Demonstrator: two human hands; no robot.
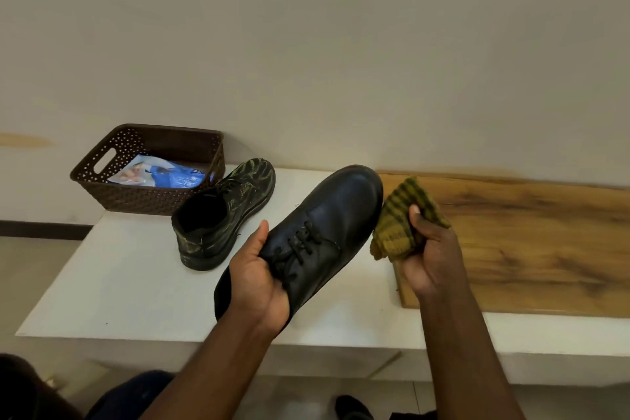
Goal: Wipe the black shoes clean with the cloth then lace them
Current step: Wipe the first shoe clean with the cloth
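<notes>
My left hand [257, 280] grips a black laced shoe [327, 222] by its heel and opening, holding it above the white table with its toe pointing away and to the right. Its leather looks smooth and shiny. My right hand [428, 252] is closed around a bunched yellow-green checked cloth [400, 218], which sits right beside the toe of the held shoe. A second black shoe [221, 215], streaked with greenish-yellow dirt, stands on the table to the left, toe pointing away.
A brown perforated basket [102, 187] with blue and white plastic packaging inside stands at the back left against the wall. A wooden board [531, 242] covers the right part of the white table [112, 293]. The table's front edge is just below my forearms.
</notes>
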